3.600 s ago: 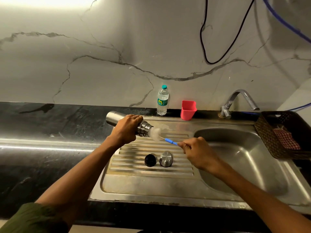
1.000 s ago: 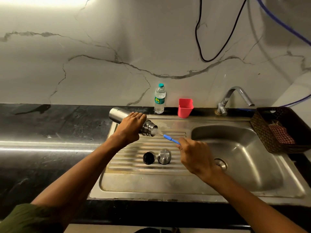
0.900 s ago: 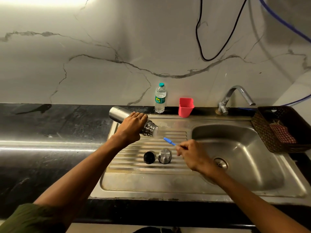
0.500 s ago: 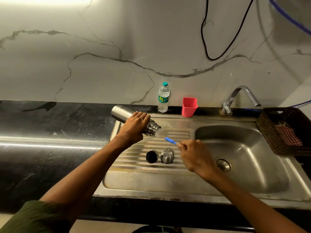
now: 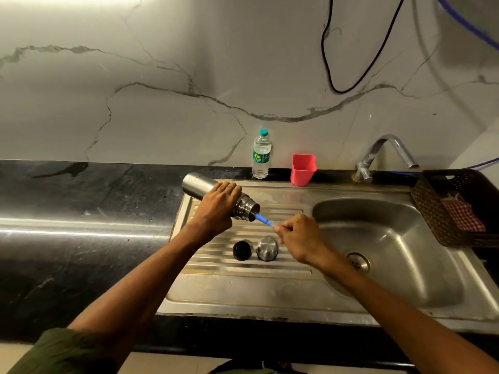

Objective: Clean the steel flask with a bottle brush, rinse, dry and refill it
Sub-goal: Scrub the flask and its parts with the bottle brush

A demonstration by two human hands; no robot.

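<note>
My left hand (image 5: 217,207) grips the steel flask (image 5: 195,186), held almost level above the drainboard with its open mouth pointing right. My right hand (image 5: 299,237) pinches the blue handle of the bottle brush (image 5: 262,219). The brush head is hidden inside the flask's mouth; only the short blue stem shows between flask and fingers. On the ribbed drainboard (image 5: 216,287) below lie a black stopper (image 5: 242,250) and a steel cap (image 5: 267,248), side by side.
A small water bottle (image 5: 261,155) and a red cup (image 5: 303,170) stand at the back ledge. The tap (image 5: 383,155) curves over the sink basin (image 5: 391,247). A dark woven basket (image 5: 456,206) with a checked cloth sits at right. Black countertop (image 5: 81,211) stretches left.
The white brush head, visible outside the mouth earlier, has gone into the flask. My right hand has pushed the handle closer to the flask's mouth.
</note>
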